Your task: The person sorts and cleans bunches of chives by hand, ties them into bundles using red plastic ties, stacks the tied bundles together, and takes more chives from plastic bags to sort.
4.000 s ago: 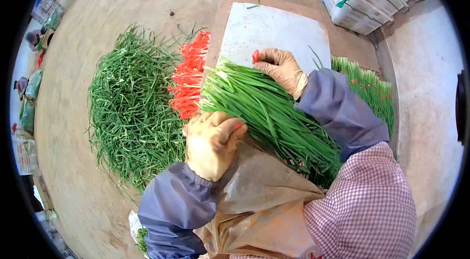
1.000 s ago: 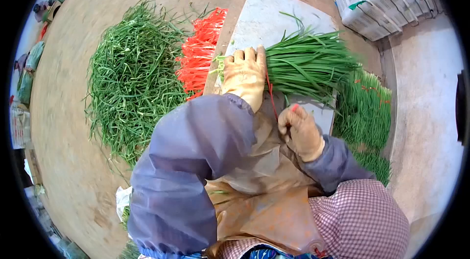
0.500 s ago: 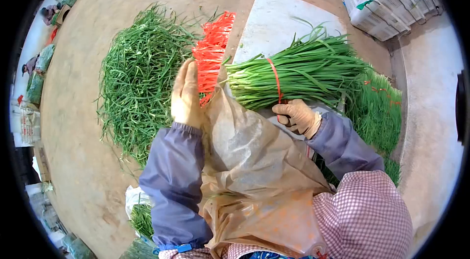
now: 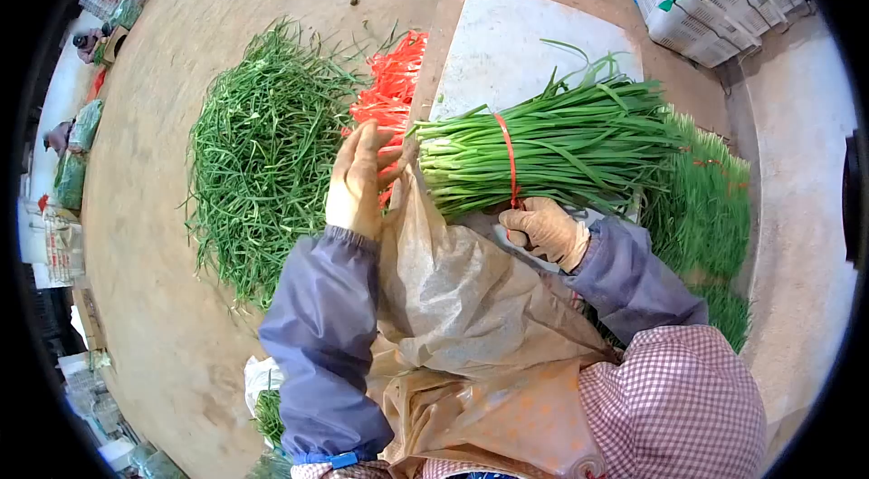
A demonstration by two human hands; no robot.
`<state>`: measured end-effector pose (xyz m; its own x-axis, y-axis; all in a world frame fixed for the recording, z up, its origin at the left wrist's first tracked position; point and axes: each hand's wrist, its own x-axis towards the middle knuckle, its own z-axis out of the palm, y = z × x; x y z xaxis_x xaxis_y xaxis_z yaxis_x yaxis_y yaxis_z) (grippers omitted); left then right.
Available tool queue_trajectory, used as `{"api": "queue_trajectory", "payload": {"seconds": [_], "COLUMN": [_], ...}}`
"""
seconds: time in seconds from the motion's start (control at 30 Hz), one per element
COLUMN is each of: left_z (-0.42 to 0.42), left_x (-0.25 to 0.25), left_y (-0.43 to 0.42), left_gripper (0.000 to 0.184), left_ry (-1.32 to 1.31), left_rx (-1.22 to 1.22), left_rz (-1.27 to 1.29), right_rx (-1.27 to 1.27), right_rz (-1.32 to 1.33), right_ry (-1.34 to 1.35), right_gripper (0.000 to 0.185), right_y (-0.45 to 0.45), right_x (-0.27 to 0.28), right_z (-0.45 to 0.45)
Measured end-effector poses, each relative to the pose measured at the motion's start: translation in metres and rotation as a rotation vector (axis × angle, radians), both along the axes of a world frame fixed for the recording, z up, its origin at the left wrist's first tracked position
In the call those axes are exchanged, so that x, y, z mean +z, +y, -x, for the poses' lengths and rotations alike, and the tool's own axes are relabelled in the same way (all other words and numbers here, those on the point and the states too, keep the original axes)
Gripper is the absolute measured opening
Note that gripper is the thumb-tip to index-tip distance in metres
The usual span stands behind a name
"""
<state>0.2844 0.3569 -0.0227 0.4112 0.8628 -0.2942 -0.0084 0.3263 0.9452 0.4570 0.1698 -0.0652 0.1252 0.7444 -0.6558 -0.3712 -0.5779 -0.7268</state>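
Note:
A bunch of green garlic chives (image 4: 552, 148) lies across a white board (image 4: 507, 35), its pale cut ends to the left and leaves to the right. A red tie (image 4: 510, 148) goes around its middle. My gloved right hand (image 4: 548, 230) is closed at the near side of the bunch, pinching the tie's end. My gloved left hand (image 4: 360, 185) is raised just left of the cut ends, fingers apart and holding nothing. A brownish plastic apron (image 4: 462, 280) covers my lap below the bunch.
A heap of loose green leaves (image 4: 262, 162) lies on the floor at left, beside a pile of red ties (image 4: 396, 71). Tied chives (image 4: 711, 207) stand at right. White crates (image 4: 697, 8) are stacked at upper right. People (image 4: 89, 44) sit far left.
My left hand's fingers have gone from straight and together to spread and bent. My right hand has shifted slightly down, still at the tie. The view has shifted a little.

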Motion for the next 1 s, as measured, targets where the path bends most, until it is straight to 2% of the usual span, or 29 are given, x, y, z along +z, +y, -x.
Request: {"api": "queue_trajectory", "payload": {"seconds": [0.1, 0.13, 0.23, 0.27, 0.37, 0.4, 0.43, 0.57, 0.63, 0.73, 0.77, 0.83, 0.93, 0.97, 1.0], "left_z": [0.018, 0.017, 0.008, 0.003, 0.006, 0.012, 0.013, 0.052, 0.056, 0.047, 0.046, 0.027, -0.015, -0.031, -0.048], "left_x": [0.014, 0.025, 0.018, 0.014, -0.017, -0.009, 0.0, -0.032, -0.023, -0.008, -0.013, 0.001, 0.037, 0.047, 0.049], "left_y": [0.012, 0.006, 0.006, 0.003, 0.005, 0.005, 0.001, -0.011, -0.016, -0.018, -0.009, 0.007, 0.018, 0.017, 0.018], "left_gripper": [0.048, 0.039, 0.029, 0.025, 0.025, 0.023, 0.022, 0.021, 0.022, 0.023, 0.023, 0.025, 0.029, 0.027, 0.028], "left_ry": [0.28, 0.304, 0.408, 0.387, 0.306, 0.441, 0.544, 0.537, 0.566, 0.449, 0.385, 0.455, 0.417, 0.471, 0.566], "left_rx": [-0.291, -0.307, -0.461, -0.446, -0.425, -0.492, -0.5, -0.678, -0.665, -0.4, -0.374, -0.263, -0.277, -0.312, -0.369], "left_rz": [0.016, 0.007, -0.156, -0.13, -0.099, -0.151, -0.041, 0.026, 0.052, 0.064, -0.117, -0.393, -0.703, -0.807, -0.876], "right_rx": [0.036, 0.04, 0.024, 0.009, 0.017, -0.012, -0.023, -0.053, -0.076, -0.044, -0.039, -0.07, -0.036, -0.01, -0.096], "right_rz": [0.033, 0.052, 0.054, 0.044, 0.012, -0.035, -0.043, -0.056, -0.055, -0.067, -0.073, -0.078, -0.047, -0.029, -0.117], "right_ry": [-0.003, -0.01, -0.018, -0.019, -0.046, -0.026, -0.023, 0.013, 0.019, -0.041, -0.064, -0.094, -0.165, -0.192, -0.115], "right_gripper": [0.021, 0.02, 0.016, 0.015, 0.011, 0.008, 0.008, 0.005, 0.004, 0.008, 0.01, 0.012, 0.011, 0.011, 0.019], "right_y": [0.002, 0.002, 0.003, 0.002, -0.001, -0.002, -0.003, -0.003, -0.002, -0.002, -0.003, -0.002, -0.004, -0.005, -0.001], "right_x": [0.009, 0.012, 0.018, 0.018, 0.008, 0.008, 0.01, 0.017, 0.015, 0.014, 0.015, 0.02, 0.008, 0.003, 0.019], "right_z": [-0.002, -0.003, 0.0, 0.0, -0.001, 0.0, 0.0, 0.0, 0.001, 0.004, 0.004, 0.009, 0.009, 0.008, 0.013]}}
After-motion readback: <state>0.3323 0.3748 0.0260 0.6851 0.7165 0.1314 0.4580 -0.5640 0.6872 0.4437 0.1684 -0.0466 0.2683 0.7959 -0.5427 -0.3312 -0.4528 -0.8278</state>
